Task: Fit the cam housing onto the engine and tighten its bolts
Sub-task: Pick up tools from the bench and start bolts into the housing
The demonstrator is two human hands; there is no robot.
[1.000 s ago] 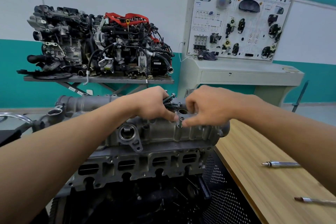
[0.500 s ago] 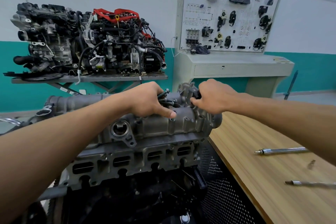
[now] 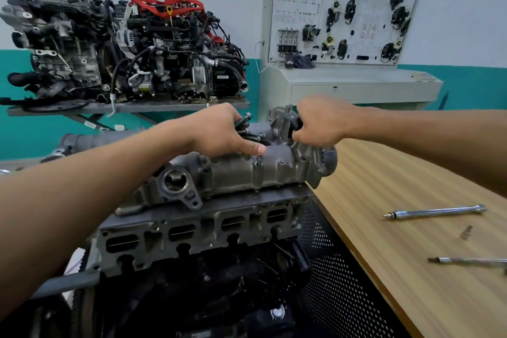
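Note:
The grey cast cam housing [image 3: 233, 173] lies on top of the engine [image 3: 197, 230] in front of me. My left hand [image 3: 219, 132] rests on the housing's top and grips a bundle of dark bolts [image 3: 245, 125] whose heads stick out to the right. One bolt [image 3: 259, 160] stands in a hole on the housing's near edge, just under my left thumb. My right hand [image 3: 319, 125], slightly blurred, has its fingers curled at the housing's far right end beside a black part; what the fingertips pinch is hidden.
A wooden bench [image 3: 411, 228] to the right carries two metal rod tools [image 3: 436, 211] [image 3: 466, 261] and a small bit [image 3: 466, 232]. A perforated black panel [image 3: 329, 282] sits below the bench edge. Behind stand another engine [image 3: 123, 46] on a stand and a training board [image 3: 345, 8].
My right hand left the bolt standing in the near-edge hole and moved back and right to the housing's far end. My left hand kept the bolts and stayed put.

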